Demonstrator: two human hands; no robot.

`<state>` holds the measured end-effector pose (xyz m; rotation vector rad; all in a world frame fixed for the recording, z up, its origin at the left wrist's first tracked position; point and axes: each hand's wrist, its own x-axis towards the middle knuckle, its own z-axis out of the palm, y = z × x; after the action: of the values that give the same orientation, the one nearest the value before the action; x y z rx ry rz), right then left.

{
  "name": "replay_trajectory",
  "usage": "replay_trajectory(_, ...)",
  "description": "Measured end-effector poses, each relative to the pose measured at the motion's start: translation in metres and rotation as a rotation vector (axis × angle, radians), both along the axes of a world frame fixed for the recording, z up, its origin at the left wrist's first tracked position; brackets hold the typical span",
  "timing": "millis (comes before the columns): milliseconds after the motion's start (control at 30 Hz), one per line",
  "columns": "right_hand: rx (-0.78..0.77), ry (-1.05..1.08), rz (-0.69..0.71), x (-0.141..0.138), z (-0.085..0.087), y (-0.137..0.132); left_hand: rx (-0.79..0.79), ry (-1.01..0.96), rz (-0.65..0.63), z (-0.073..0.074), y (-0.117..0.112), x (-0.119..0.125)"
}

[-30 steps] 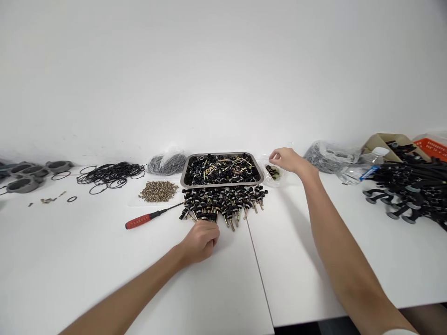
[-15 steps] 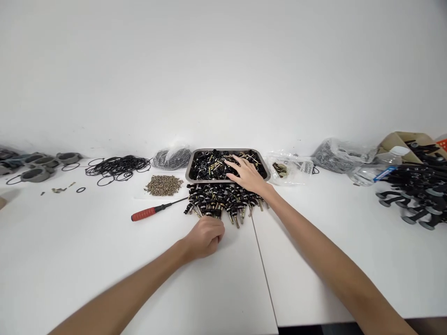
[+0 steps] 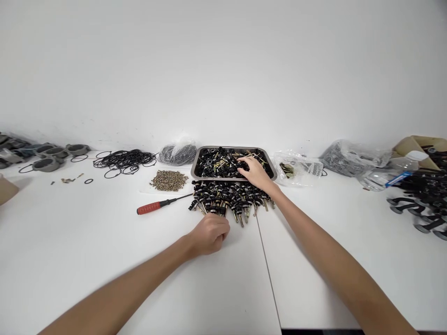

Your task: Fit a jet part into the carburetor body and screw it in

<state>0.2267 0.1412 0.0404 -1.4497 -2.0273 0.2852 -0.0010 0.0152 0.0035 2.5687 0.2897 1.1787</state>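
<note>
My left hand rests as a closed fist on the white table, just in front of a row of assembled black-and-brass parts; what it holds, if anything, is hidden. My right hand reaches into the metal tray of loose black and brass parts, with its fingers curled down among them. Whether they grip a part cannot be seen.
A red-handled screwdriver lies left of the row. Behind it are a heap of small brass pieces, black O-rings and grey housings. Plastic bags and black caster parts lie to the right.
My right hand left the small bag at the right and moved left into the tray. My left fist stayed in place. The view shifted slightly.
</note>
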Motion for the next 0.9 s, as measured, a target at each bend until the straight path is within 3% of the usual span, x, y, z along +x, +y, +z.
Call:
replay_trajectory(533, 0.089, -0.009, -0.084, -0.005, -0.001, -0.011, 0.002, 0.012, -0.001, 0.001, -0.001, -0.001)
replay_trajectory(700, 0.130, -0.051, 0.006, -0.017, 0.012, -0.008, 0.005, 0.038, 0.011, 0.000, 0.000, -0.002)
replay_trajectory(900, -0.109, -0.236, 0.205, -0.048, 0.024, 0.023, 0.010, 0.022, 0.020, -0.003, 0.002, -0.002)
